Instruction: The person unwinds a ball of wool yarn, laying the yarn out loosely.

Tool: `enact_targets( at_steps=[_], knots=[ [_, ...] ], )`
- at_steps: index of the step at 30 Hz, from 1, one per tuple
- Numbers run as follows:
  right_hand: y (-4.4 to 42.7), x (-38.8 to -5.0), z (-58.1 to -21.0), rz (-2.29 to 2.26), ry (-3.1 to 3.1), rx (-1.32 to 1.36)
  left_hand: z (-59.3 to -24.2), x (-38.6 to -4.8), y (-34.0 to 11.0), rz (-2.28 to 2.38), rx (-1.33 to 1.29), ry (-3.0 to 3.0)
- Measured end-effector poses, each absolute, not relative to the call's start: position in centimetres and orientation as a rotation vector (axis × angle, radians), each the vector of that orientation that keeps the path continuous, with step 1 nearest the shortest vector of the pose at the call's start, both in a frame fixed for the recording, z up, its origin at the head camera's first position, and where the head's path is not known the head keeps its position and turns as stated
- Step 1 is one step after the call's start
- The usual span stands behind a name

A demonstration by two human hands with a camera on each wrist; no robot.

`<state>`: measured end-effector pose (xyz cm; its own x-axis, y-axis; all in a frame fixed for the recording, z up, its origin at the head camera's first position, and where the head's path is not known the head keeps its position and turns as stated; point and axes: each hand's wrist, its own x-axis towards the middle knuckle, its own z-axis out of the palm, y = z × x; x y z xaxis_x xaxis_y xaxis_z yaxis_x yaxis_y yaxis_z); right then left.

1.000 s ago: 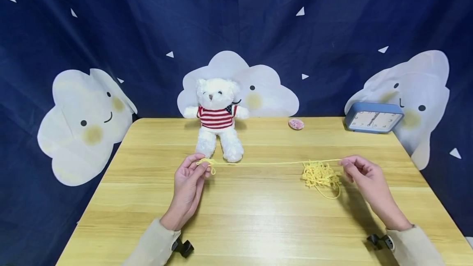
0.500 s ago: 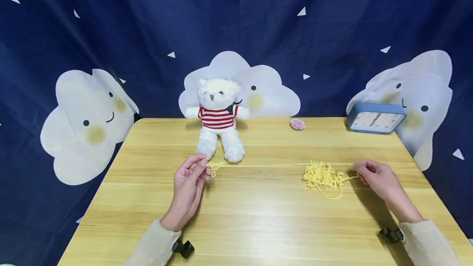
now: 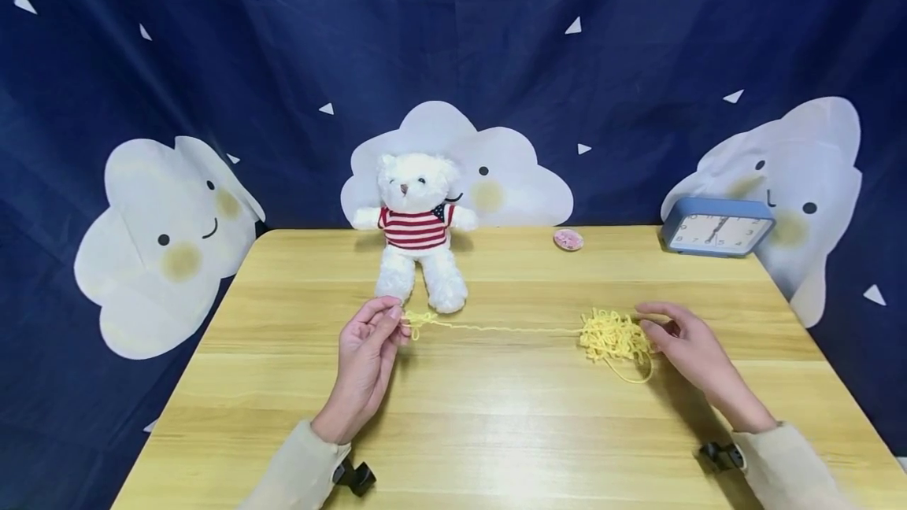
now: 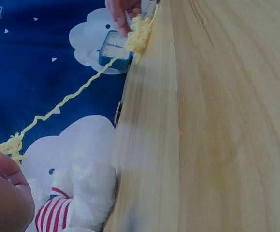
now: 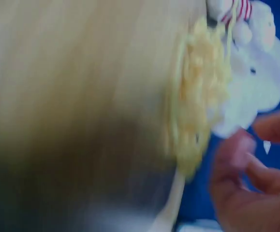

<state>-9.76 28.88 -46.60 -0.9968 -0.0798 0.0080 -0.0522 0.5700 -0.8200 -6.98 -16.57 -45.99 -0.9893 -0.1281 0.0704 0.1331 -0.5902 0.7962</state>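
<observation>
Thumb and fingers of my left hand (image 3: 368,349) pinch a small looped bunch of yellow yarn (image 3: 420,322) just in front of the teddy bear's foot. From that bunch a slightly wavy yarn strand (image 3: 510,329) runs rightward to a tangled yarn pile (image 3: 612,336) on the table. Close to the pile's right edge is my right hand (image 3: 683,349), its thumb and index finger apart. The blurred right wrist view shows no yarn between these fingertips (image 5: 243,147). A loose loop hangs at the pile's near side.
A white teddy bear (image 3: 416,230) in a striped shirt sits at the table's back. Behind the yarn pile lies a small pink round object (image 3: 568,239). A blue clock (image 3: 717,227) stands at the back right corner of the wooden table (image 3: 496,423).
My right hand drew yarn out to the right, then came back left to the pile and let the yarn go. The taut strand has slackened. My left hand has barely moved.
</observation>
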Motion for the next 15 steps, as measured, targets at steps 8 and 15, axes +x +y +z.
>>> enact_targets(
  at_steps=[8, 15],
  knots=[
    [22.3, -9.1, -46.3, -1.704, 2.537, -0.3, -45.9, -7.3, -16.4, -2.695, -0.027, -1.349],
    [17.7, -9.4, -47.0, -1.554, 2.339, -0.605, -46.0, -7.2, -16.0, -2.726, -0.019, -1.346]
  ],
)
